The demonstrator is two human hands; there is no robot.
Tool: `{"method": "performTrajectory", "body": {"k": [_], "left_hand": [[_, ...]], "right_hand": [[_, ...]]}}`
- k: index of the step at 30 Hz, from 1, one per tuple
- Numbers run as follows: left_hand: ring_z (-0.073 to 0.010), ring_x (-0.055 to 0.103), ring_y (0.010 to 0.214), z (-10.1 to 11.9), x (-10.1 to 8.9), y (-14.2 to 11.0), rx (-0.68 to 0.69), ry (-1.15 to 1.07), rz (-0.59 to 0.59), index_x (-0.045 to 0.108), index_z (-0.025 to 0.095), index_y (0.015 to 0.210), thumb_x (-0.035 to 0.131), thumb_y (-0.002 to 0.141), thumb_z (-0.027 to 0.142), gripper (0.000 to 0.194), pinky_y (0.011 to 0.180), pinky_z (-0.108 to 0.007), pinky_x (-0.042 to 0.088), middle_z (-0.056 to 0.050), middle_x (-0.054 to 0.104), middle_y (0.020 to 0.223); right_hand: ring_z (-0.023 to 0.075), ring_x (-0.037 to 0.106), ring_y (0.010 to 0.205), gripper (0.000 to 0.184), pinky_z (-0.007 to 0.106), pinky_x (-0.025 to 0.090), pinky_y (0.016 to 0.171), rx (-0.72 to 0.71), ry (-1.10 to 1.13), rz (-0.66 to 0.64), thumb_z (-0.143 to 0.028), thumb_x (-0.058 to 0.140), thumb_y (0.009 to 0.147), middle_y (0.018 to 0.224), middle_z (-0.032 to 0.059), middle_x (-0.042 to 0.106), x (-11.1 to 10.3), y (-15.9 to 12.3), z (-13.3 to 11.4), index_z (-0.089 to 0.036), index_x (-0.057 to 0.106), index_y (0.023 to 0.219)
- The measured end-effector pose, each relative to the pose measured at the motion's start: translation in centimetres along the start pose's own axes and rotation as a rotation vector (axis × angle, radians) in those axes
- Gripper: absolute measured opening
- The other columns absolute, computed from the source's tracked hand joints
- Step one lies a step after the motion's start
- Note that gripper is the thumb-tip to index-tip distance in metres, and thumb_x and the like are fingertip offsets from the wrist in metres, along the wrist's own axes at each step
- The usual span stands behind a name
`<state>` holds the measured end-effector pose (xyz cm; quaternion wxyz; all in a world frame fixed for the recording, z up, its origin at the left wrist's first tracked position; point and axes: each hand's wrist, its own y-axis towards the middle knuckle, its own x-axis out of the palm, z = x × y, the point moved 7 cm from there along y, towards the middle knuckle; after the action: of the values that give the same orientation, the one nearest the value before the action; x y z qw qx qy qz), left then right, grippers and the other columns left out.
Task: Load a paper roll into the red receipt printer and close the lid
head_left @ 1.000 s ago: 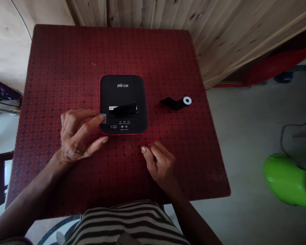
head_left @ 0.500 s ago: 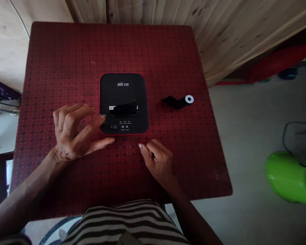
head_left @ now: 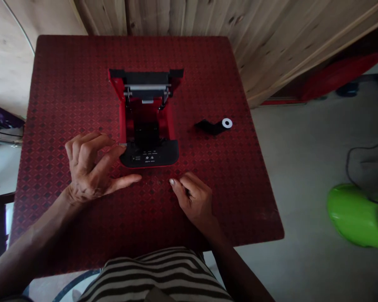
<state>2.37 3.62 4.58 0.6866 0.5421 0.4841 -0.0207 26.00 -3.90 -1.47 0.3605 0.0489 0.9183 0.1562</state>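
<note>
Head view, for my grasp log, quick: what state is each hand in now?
Left hand: open, thumb spread, index fingertip at the left edge of the black-and-red device.
Right hand: loosely closed; no held thing shows.

Modest indoor room, homelike, though whether dwelling or small shop cannot be told: red diamond-patterned tabletop, knotty wooden-plank wall, pale smooth floor, rounded bright-green object and dark cable near it

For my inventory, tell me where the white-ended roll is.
In the head view, the roll lies on the red table, right of the open device, beyond the right hand.
</note>
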Motion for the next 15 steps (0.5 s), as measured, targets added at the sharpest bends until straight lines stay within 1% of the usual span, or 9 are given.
{"method": "performTrajectory", "body": {"k": [2,4,5,7,8,9,12,13,15], "left_hand": [[-0.0333,0.068,0.109,0.0,0.3,0.1,-0.039,-0.023,-0.015,0.072,0.018,0.124,0.072,0.094,0.074,0.064,0.096,-0.048,0.052,-0.015,0.072,0.112],[-0.0327,0.067,0.109,-0.1,0.6,0.2,-0.084,-0.068,-0.032,0.07,0.018,0.125,0.067,0.097,0.075,0.064,0.096,-0.048,0.051,-0.016,0.072,0.114],[-0.0323,0.067,0.109,-0.2,0.7,0.2,-0.1,-0.093,-0.036,0.069,0.018,0.125,0.067,0.098,0.074,0.062,0.095,-0.048,0.051,-0.015,0.072,0.113],[-0.0313,0.067,0.108,-0.4,0.9,0.1,-0.137,-0.153,-0.028,0.067,0.02,0.127,0.067,0.1,0.07,0.056,0.094,-0.048,0.052,-0.013,0.072,0.113],[-0.031,0.068,0.108,-0.6,1.0,-0.1,-0.174,-0.191,-0.022,0.066,0.021,0.13,0.065,0.102,0.068,0.055,0.094,-0.048,0.052,-0.012,0.071,0.114],[-0.0309,0.068,0.11,-1.0,1.2,-0.4,-0.232,-0.243,-0.008,0.064,0.024,0.134,0.063,0.103,0.068,0.054,0.095,-0.049,0.053,-0.01,0.071,0.116],[-0.0322,0.067,0.117,-2.6,2.3,-2.0,-0.458,-0.408,0.055,0.056,0.029,0.149,0.051,0.106,0.072,0.061,0.105,-0.056,0.053,-0.009,0.067,0.127],[-0.0337,0.067,0.121,-2.9,2.9,-2.6,-0.506,-0.459,0.058,0.051,0.029,0.155,0.048,0.105,0.075,0.068,0.109,-0.059,0.053,-0.011,0.065,0.132],[-0.0385,0.063,0.133,-3.1,4.4,-3.2,-0.526,-0.551,0.007,0.034,0.027,0.168,0.049,0.1,0.085,0.091,0.114,-0.063,0.052,-0.017,0.057,0.149]], "right_hand": [[0.01,0.054,0.062,0.033,0.025,0.046,0.061,-0.029,0.003,0.044,-0.016,0.066,0.105,0.071,-0.0047,0.057,-1.3,0.9,-0.9,-0.024,0.055,0.075],[0.0115,0.065,0.072,0.014,0.026,0.052,0.067,-0.096,-0.03,0.108,-0.016,0.069,0.104,0.082,-0.0018,0.07,-3.1,2.6,-2.2,-0.023,0.068,0.092],[0.0126,0.07,0.079,0.008,0.026,0.055,0.072,-0.144,-0.062,0.14,-0.015,0.07,0.104,0.09,-0.0001,0.075,-3.9,3.7,-3.0,-0.023,0.071,0.102],[0.0167,0.075,0.094,0.016,0.031,0.06,0.086,-0.269,-0.152,0.169,-0.014,0.067,0.106,0.105,0.0042,0.081,-4.8,6.2,-4.7,-0.022,0.074,0.118],[0.0188,0.075,0.099,0.02,0.035,0.06,0.093,-0.327,-0.197,0.145,-0.014,0.064,0.107,0.11,0.0056,0.082,-4.7,7.6,-5.4,-0.022,0.075,0.122],[0.0209,0.075,0.104,0.023,0.039,0.059,0.099,-0.364,-0.234,0.086,-0.014,0.06,0.109,0.114,0.0068,0.083,-4.2,9.1,-5.9,-0.022,0.075,0.125],[0.025,0.073,0.116,0.029,0.044,0.056,0.106,-0.361,-0.308,-0.212,-0.013,0.052,0.112,0.123,0.0094,0.081,-1.0,13.1,-5.9,-0.02,0.077,0.125],[0.0253,0.072,0.116,0.029,0.044,0.055,0.107,-0.349,-0.326,-0.31,-0.013,0.051,0.112,0.123,0.0101,0.081,0.3,14.1,-5.8,-0.018,0.077,0.123],[0.0245,0.072,0.112,0.026,0.041,0.053,0.103,-0.325,-0.365,-0.47,-0.013,0.053,0.111,0.12,0.0111,0.08,2.5,15.6,-5.6,-0.015,0.077,0.119]]}}
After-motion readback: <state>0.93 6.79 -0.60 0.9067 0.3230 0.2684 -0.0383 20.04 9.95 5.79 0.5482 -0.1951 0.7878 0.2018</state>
